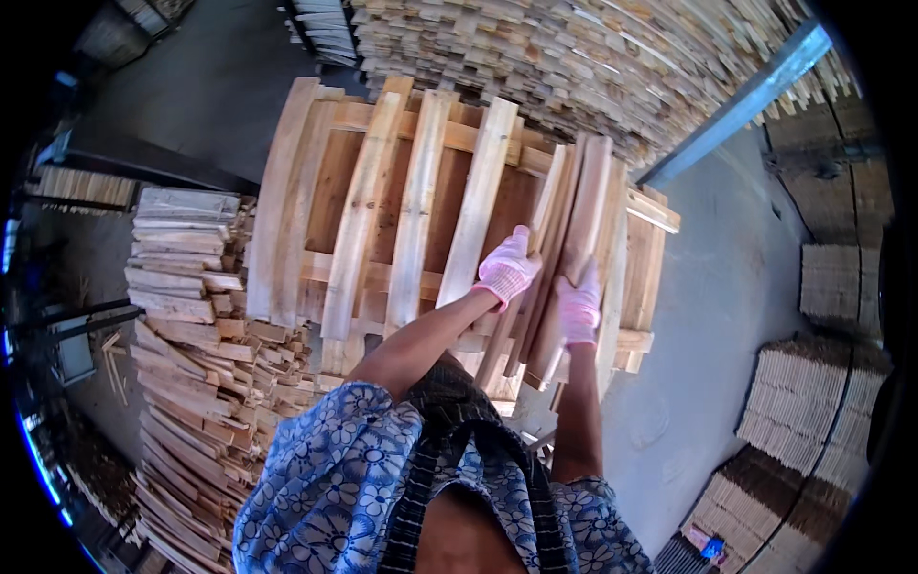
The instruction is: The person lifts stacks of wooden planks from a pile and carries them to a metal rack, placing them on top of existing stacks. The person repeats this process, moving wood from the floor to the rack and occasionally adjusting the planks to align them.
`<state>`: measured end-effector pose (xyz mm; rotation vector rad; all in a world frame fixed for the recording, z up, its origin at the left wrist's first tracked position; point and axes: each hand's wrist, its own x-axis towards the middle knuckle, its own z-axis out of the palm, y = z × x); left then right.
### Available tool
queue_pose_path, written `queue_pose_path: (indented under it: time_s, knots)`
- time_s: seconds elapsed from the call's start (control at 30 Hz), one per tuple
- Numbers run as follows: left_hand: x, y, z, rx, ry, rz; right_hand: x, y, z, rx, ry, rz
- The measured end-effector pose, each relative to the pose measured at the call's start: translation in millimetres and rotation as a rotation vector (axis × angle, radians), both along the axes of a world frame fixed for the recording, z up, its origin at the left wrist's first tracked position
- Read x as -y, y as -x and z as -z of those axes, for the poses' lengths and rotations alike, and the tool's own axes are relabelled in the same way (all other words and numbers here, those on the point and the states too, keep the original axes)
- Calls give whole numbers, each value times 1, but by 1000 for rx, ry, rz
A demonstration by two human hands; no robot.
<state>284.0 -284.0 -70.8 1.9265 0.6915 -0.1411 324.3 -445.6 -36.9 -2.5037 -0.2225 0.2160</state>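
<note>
Both my hands wear pale pink knitted gloves and are at a bunch of long wooden boards (585, 196) near the right end of a board stack. My left hand (510, 266) is closed at the left edge of the bunch. My right hand (579, 308) grips its right side, a little nearer to me. The boards stand close together, some tilted on edge, and hide part of my fingers. To the left, several spaced boards (413, 206) lie across crosspieces (368, 275) over a lower layer of wood.
A tall pile of boards (516, 57) fills the far side. Rough offcuts (182, 383) are heaped at the left. A blue-grey metal post (736, 100) slants at the far right. Bundled wood stacks (798, 397) line the right side, beyond the grey floor (669, 364).
</note>
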Motion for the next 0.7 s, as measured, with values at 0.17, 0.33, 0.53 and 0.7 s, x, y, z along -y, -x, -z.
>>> queue_pose_path:
  time_s: [0.17, 0.33, 0.53, 0.7]
  knots:
    - [-77, 69, -70, 431, 161, -331, 0, 7, -18, -257, -565, 17]
    - [-216, 126, -113, 144, -91, -550, -69, 11, 14, -369, -311, 44]
    - [-286, 159, -47, -540, -969, -203, -92, 2, 54, -648, -632, -168]
    - [-292, 166, -24, -486, -1096, -204, -107, -11, 58, -594, -566, -118]
